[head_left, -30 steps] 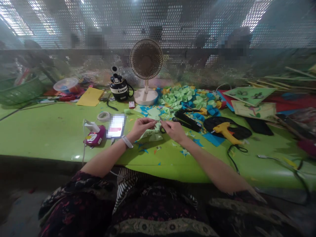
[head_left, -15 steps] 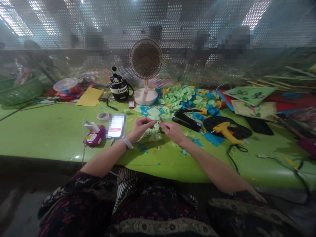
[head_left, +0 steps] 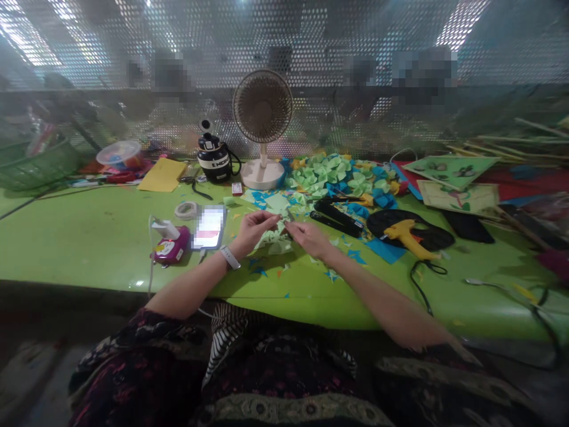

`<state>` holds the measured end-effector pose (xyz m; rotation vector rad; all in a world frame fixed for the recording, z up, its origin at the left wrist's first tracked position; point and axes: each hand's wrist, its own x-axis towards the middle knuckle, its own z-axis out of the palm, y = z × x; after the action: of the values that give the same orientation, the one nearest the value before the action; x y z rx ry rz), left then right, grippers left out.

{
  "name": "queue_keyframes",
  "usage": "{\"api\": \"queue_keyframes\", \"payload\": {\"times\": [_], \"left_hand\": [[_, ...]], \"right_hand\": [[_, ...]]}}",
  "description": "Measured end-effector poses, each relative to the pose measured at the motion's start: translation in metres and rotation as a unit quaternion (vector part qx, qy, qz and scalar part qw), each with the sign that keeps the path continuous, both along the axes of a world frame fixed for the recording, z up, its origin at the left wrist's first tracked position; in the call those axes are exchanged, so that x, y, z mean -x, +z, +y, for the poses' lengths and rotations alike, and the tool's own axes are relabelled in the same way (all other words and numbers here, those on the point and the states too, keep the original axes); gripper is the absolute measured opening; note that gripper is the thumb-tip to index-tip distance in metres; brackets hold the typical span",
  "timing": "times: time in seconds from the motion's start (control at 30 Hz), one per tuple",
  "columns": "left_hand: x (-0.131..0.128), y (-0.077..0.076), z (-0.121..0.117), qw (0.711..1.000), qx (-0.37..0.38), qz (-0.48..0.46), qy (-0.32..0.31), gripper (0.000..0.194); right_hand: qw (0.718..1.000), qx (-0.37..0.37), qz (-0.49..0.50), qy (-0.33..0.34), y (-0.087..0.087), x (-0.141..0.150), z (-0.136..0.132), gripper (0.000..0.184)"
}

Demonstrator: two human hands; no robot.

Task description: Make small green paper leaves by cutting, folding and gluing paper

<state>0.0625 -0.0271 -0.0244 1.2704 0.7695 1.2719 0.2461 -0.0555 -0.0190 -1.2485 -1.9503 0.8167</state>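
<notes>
Above the table's front middle, my left hand is closed in a pinch on a small piece of light green paper. From the other side, my right hand pinches at the same piece, thumb and forefinger together. The fingertips nearly meet, so the paper's exact shape is hard to make out. Below them lie crumpled light green paper scraps. Just beyond is a flat pale green sheet. Right of my fingers rests a black stapler.
Folded green, blue and yellow paper shapes are heaped behind. A fan and black bottle stand at the back. Left are a lit phone, a tape roll and a purple power adapter; right, a yellow glue gun.
My right fingertips have shifted slightly left and down at the paper. My left hand keeps its pinch in nearly the same place. Everything else on the table stays put.
</notes>
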Motion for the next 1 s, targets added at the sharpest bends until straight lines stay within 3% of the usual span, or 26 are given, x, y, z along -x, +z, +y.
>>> {"api": "queue_keyframes", "payload": {"times": [0.23,0.6,0.87,0.93,1.0], "left_hand": [[-0.001,0.004,0.001,0.997,0.029,-0.045,0.056,0.037],[-0.002,0.001,0.003,0.996,0.059,-0.064,0.030,0.040],[0.000,0.001,0.004,0.996,0.063,-0.064,0.003,0.038],[0.000,0.002,0.003,0.996,0.060,-0.059,0.014,0.038],[0.000,0.002,0.003,0.997,0.050,-0.049,0.022,0.038]], "right_hand": [[0.986,-0.163,-0.005,-0.014,-0.011,0.004,0.001,0.033],[0.994,-0.113,0.004,0.003,-0.010,-0.002,0.009,0.032],[0.998,0.024,0.036,0.035,-0.007,-0.004,0.006,0.041],[0.998,0.018,0.039,0.035,-0.007,-0.002,0.004,0.044],[0.998,-0.034,0.033,0.029,-0.008,0.000,0.002,0.044]]}}
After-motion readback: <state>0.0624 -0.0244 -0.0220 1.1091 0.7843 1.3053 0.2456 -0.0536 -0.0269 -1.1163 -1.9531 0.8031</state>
